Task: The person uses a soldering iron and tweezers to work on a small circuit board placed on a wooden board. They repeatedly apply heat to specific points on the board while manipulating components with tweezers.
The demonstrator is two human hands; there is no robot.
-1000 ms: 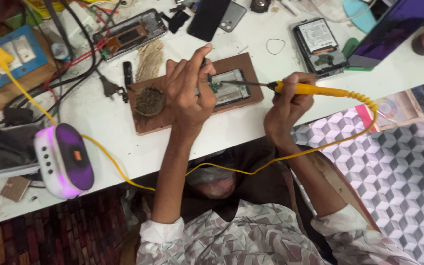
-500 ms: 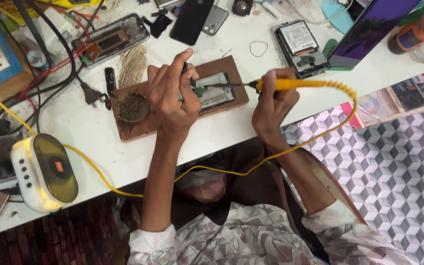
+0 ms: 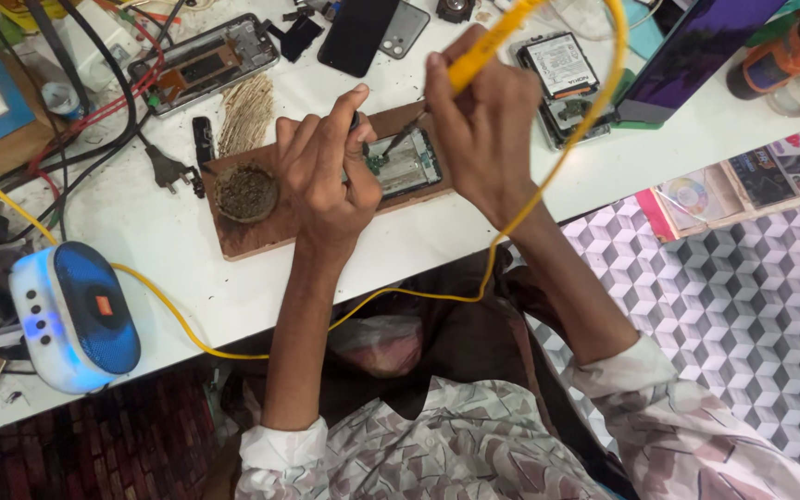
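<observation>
Raised upright now, soldering iron (image 3: 483,46) gripped by right hand (image 3: 483,130).

Left hand (image 3: 326,181): palm down, fingers (image 3: 349,116) curled and pinched together, forearm stretched forward.
Right hand (image 3: 483,130): fingers closed in a pen-like grip, wrist bent, elbow out.

Opened phones (image 3: 206,60) and cables (image 3: 94,130) crowd the bench (image 3: 168,250) behind.

A yellow soldering iron (image 3: 483,42) with a yellow cord (image 3: 594,102) lies over a brown wooden board (image 3: 261,222) on the white tabletop (image 3: 159,268), beside a speaker (image 3: 76,315) glowing blue, above a grey-and-white cube-patterned floor (image 3: 724,306).
</observation>
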